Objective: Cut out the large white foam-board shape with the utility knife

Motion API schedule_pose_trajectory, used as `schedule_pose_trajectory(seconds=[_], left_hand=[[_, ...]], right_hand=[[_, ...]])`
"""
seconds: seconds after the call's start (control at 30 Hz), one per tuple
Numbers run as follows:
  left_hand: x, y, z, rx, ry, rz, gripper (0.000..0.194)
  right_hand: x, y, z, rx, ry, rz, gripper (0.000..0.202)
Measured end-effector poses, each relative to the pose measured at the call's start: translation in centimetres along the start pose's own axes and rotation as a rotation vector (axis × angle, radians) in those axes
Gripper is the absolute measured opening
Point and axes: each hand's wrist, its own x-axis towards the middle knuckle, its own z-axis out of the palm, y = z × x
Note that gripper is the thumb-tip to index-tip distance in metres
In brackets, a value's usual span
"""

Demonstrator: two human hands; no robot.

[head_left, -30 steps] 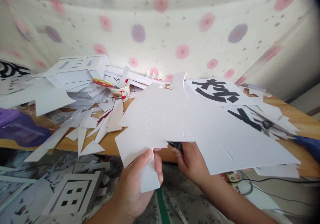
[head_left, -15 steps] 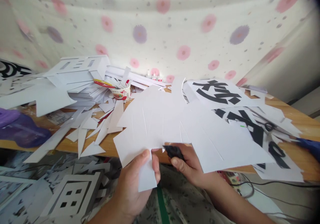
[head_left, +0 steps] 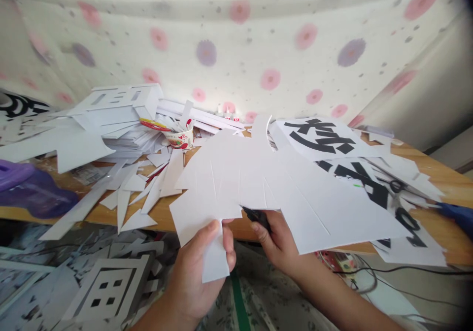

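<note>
A large white board sheet (head_left: 244,173) with angular cut edges and several scored lines is held over the table's front edge. My left hand (head_left: 203,252) is closed around a tab at its near side, thumb on top and fingers beneath. Closed on a black utility knife (head_left: 257,217), my right hand (head_left: 279,237) sits under the notch in the near edge. The tool's pointed tip touches the sheet at the notch's left corner; its blade is hard to make out.
Paper offcuts (head_left: 123,195), a paper cup (head_left: 181,138) of strips and a purple bottle (head_left: 33,188) lie left. Black-lettered sheets (head_left: 321,136) and scissors (head_left: 396,186) are on the right. White boards (head_left: 118,99) are stacked behind; a cut-out frame (head_left: 107,291) lies below the table.
My right hand and the knife have moved slightly up, so the tip now meets the sheet's edge. A small white scrap at the tip no longer shows. My left hand keeps its hold.
</note>
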Motion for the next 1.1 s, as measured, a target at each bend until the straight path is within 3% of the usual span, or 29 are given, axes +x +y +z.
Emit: schedule_pose_trajectory(seconds=[0.4, 0.57, 0.83, 0.93, 1.0, 1.1], left_hand=[[0.1, -0.3, -0.4, 0.003, -0.119, -0.073, 0.028], [0.4, 0.0, 0.0, 0.033, -0.029, -0.012, 0.028], [0.4, 0.0, -1.2, 0.211, 0.094, 0.203, 0.034], [0.2, 0.3, -1.3, 0.234, 0.129, 0.282, 0.031], [0.1, 0.6, -1.2, 0.257, 0.149, 0.338, 0.031], [-0.3, 0.4, -1.4, 0.326, 0.134, 0.415, 0.032]], right_hand=[[-0.2, 0.4, -0.5, 0.157, -0.088, 0.076, 0.031], [-0.7, 0.4, -0.7, 0.329, -0.118, 0.008, 0.033], [-1.4, -0.1, -1.0, 0.293, 0.136, 0.063, 0.017], [-1.9, -0.3, -1.3, 0.382, 0.153, 0.062, 0.014], [-2.2, -0.2, -0.9, 0.538, 0.197, 0.155, 0.015], [-1.8, 0.0, 0.2, 0.908, 0.399, 0.441, 0.026]])
